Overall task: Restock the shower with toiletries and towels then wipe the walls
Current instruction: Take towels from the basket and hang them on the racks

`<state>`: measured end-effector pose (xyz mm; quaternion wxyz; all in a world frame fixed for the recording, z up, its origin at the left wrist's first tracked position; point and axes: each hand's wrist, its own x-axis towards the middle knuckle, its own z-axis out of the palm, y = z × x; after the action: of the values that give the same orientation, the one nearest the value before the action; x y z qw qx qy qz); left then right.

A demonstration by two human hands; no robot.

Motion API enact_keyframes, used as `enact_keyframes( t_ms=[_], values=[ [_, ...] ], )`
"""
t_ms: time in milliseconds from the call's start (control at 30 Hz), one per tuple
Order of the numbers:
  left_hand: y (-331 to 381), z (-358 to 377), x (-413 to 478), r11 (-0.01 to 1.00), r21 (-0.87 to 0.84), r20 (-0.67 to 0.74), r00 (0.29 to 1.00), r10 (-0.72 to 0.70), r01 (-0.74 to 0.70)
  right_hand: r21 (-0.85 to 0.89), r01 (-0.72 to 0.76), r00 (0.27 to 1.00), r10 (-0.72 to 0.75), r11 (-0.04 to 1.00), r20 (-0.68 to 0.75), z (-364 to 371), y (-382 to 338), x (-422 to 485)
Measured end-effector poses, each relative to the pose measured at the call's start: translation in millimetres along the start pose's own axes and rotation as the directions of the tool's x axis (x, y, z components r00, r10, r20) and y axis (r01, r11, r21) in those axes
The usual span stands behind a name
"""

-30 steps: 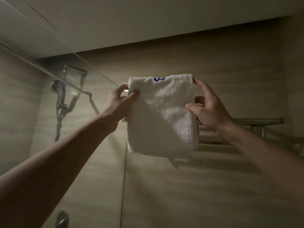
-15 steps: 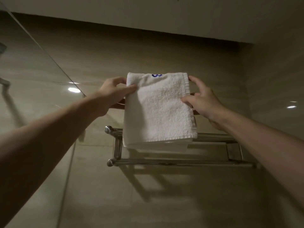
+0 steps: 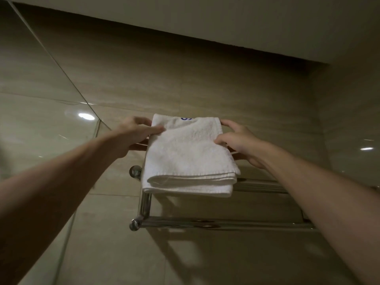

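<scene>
Folded white terry towel with a blue mark [image 3: 189,155] is held over the left end of the two-tier chrome wall rack [image 3: 205,223], front fold overhanging the top rail; resting on it or not, cannot tell. Clear glass shower panel [image 3: 41,120] at far left. Left hand [image 3: 135,134]: grip clamped on the towel's left edge. Right hand [image 3: 238,140]: grip clamped on the right edge. Best done: lower flat, slide back toward the wall, square the fold with the front rail, let go both sides together so the stack doesn't slump

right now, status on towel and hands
Left hand and right hand each pinch a side of the folded white towel. Towel over left end of chrome rack, landing unclear. No obstruction seen.
</scene>
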<state>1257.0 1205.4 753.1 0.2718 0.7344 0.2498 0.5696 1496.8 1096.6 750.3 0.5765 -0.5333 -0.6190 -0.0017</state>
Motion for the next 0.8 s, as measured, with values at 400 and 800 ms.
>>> enact_keyframes(
  t_ms=[400, 800],
  values=[
    [-51, 8, 42, 0.957, 0.268, -0.048, 0.994, -0.098, 0.107, -0.207, -0.151, 0.976, 0.179, 0.966, 0.123, 22, 22, 42],
    [-17, -6, 4, 0.878, 0.465, 0.372, 0.925, -0.075, -0.116, -0.479, 0.106, 0.953, 0.047, 0.872, 0.298, 27, 12, 35]
  ],
)
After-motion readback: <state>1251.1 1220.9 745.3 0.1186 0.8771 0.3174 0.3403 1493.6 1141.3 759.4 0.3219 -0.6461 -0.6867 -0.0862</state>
